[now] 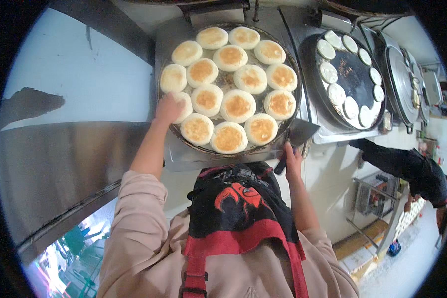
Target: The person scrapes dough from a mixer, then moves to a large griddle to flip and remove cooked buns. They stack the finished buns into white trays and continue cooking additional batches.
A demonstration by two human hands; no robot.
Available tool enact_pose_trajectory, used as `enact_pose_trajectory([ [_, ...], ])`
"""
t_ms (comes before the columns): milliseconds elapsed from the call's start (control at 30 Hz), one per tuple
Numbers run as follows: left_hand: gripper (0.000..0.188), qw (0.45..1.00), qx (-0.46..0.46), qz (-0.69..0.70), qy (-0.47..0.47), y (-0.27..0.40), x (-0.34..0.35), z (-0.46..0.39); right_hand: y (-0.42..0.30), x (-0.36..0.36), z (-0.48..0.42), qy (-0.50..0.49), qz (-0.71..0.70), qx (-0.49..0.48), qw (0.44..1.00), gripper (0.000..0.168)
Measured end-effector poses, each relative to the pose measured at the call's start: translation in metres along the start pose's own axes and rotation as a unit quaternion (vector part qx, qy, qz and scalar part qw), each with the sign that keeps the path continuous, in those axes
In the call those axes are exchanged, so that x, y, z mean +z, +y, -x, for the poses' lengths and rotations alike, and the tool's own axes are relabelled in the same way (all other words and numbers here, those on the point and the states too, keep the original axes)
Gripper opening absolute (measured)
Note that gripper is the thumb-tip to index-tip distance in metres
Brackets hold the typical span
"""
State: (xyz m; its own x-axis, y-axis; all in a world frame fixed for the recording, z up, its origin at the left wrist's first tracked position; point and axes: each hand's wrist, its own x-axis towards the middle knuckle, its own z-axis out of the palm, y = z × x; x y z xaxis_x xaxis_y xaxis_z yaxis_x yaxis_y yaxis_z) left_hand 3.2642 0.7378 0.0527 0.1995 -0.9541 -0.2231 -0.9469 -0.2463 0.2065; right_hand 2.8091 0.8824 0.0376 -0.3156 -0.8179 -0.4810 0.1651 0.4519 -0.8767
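Note:
Round browned flatbreads [238,105] lie across a large round griddle pan [227,79] in front of me. My left hand [170,108] is at the pan's left side, its blurred fingers on a paler flatbread [183,107] near the rim. Whether they grip it or only touch it is unclear. At the pan's lower right, my right hand [293,164] grips the dark handle of a wide-bladed metal spatula [302,131]. The blade points up and right, beside the pan's rim. Most flatbreads show golden-brown spots on top; those at the left are lighter.
To the right, a second griddle [352,82] holds a ring of pale dough rounds [336,94]. Beyond it stands a metal-lidded pan [399,83]. A person in dark clothes [413,167] is by a worktable [398,219] at right. A metal wall panel [74,164] borders my left.

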Motion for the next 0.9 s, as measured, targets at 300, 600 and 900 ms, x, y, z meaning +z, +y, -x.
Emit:
enact_pose_trajectory([
  [300, 0.050, 0.972, 0.080, 0.175, -0.133, -0.023, -0.063, 0.036, -0.053, 0.088, -0.012, 0.006, 0.556, -0.231, 0.798, 0.034],
  [600, 0.058, 0.942, 0.143, 0.296, -0.071, -0.015, -0.032, 0.086, -0.095, 0.105, -0.002, -0.137, 0.291, -0.003, 0.947, 0.045],
  [900, 0.063, 0.811, 0.010, 0.544, -0.215, -0.031, 0.002, 0.058, -0.057, 0.191, 0.047, -0.197, 0.115, 0.019, 0.974, 0.053],
])
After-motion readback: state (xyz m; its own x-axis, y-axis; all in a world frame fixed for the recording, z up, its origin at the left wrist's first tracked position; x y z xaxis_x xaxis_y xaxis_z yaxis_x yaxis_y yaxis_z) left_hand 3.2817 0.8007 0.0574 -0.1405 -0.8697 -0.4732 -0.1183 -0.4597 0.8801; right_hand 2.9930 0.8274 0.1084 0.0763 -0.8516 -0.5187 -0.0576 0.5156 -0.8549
